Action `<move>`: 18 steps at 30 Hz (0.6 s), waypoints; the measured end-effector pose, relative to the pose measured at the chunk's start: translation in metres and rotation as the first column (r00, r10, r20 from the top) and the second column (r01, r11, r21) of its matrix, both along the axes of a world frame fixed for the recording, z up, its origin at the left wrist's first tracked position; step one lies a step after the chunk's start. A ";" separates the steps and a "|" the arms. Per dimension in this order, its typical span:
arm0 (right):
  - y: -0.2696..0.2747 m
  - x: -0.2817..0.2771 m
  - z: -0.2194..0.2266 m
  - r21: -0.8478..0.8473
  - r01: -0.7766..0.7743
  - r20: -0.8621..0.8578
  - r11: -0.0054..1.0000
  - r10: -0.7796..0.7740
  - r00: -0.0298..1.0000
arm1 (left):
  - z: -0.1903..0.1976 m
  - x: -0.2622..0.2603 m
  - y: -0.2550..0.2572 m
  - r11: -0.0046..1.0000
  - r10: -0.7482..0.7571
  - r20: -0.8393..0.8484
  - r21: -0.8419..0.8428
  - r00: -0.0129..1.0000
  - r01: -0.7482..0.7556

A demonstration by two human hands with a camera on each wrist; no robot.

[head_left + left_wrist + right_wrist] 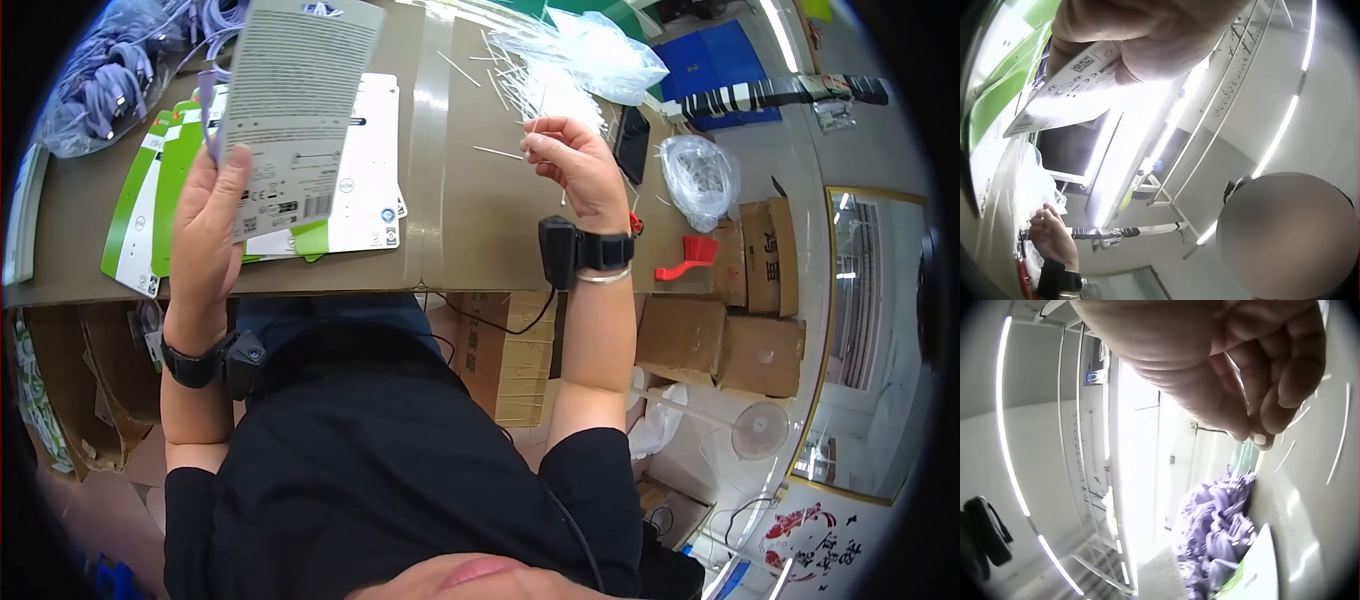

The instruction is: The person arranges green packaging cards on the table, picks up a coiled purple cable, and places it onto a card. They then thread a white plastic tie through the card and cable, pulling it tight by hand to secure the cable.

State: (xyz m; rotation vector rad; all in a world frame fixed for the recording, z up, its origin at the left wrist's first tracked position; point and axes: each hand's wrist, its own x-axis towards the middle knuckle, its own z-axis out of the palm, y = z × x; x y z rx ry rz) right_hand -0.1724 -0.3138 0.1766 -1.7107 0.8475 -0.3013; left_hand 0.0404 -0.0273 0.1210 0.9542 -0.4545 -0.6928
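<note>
Your black shirt point(370, 470) fills the low part of the head view, right up close. Past it stretches the brown table point(430, 240), with cardboard boxes point(765, 350) below its right end. On the left of the table lies a spread of green and white cards point(370, 210), some on top of others. Next to them, at the far left, is a big bundle of purple cords point(110, 80) in a clear bag.

One printed card point(300, 90) is up in the air, tilted, over the green and white ones. Your left hand point(205, 225) grips it at its low left edge, with the thumb on the front. A purple cord point(206, 105) runs down that same edge to your hand.

Farther right, a big crumpled plastic bag point(600, 55) sits at the back. Your right hand point(575, 165) is up near it, its thumb and fingertips close together. You can't tell if they pinch anything. A black phone point(631, 145) lies just beside that hand, and a red brush point(688, 260) is near the table's front edge. Smallest of all, thin white strips point(560, 100) lie in a messy pile.
</note>
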 end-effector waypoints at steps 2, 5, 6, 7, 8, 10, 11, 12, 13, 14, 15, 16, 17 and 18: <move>0.025 0.006 0.009 0.146 -0.027 0.111 0.989 0.011 0.994 | 0.001 -0.003 -0.001 0.997 -0.070 -0.063 -0.030 0.996 0.068; 0.078 0.019 0.021 -0.054 -0.067 0.186 0.996 0.076 0.980 | -0.006 -0.003 0.002 0.999 -0.041 -0.129 0.001 0.991 0.042; 0.096 0.021 0.025 -0.162 -0.070 0.153 0.984 0.095 0.984 | -0.004 -0.004 0.003 1.000 0.015 -0.108 0.026 0.994 -0.012; 0.113 0.022 0.027 -0.144 -0.112 0.176 0.983 0.137 0.975 | -0.001 -0.007 0.002 1.000 -0.028 -0.124 0.000 0.992 0.029; 0.130 0.022 0.028 -0.267 -0.117 0.165 0.957 0.165 0.972 | 0.003 -0.007 0.001 0.996 -0.084 -0.142 -0.032 0.986 0.081; 0.145 0.030 0.024 -0.391 -0.116 0.156 0.913 0.190 0.969 | 0.010 -0.009 0.002 0.998 -0.062 -0.085 -0.014 0.994 0.061; 0.149 0.033 0.021 -0.431 -0.113 0.179 0.895 0.208 0.962 | 0.012 -0.011 0.002 0.998 -0.069 -0.043 -0.005 0.997 0.069; 0.152 0.036 0.017 -0.471 -0.106 0.199 0.876 0.223 0.954 | 0.013 -0.013 0.002 0.997 -0.080 -0.004 0.002 0.997 0.080; 0.153 0.037 0.014 -0.510 -0.098 0.218 0.854 0.238 0.946 | 0.015 -0.015 0.002 0.997 -0.077 -0.003 0.001 0.997 0.077; 0.153 0.037 0.012 -0.511 -0.099 0.218 0.854 0.240 0.946 | 0.016 -0.016 0.003 0.998 -0.057 0.052 0.009 0.997 0.057; 0.153 0.038 0.011 -0.516 -0.092 0.217 0.852 0.233 0.948 | 0.018 -0.017 0.003 0.999 -0.038 0.107 0.017 0.993 0.037; 0.154 0.039 0.010 -0.521 -0.085 0.216 0.850 0.228 0.949 | 0.019 -0.018 0.003 1.000 -0.018 0.162 0.023 0.987 0.015; 0.154 0.039 0.009 -0.525 -0.079 0.216 0.847 0.222 0.951 | 0.019 -0.018 0.003 1.000 -0.015 0.162 0.022 0.987 0.012; 0.154 0.040 0.009 -0.526 -0.081 0.215 0.847 0.225 0.950 | 0.019 -0.019 0.003 1.000 -0.001 0.185 0.019 0.983 -0.002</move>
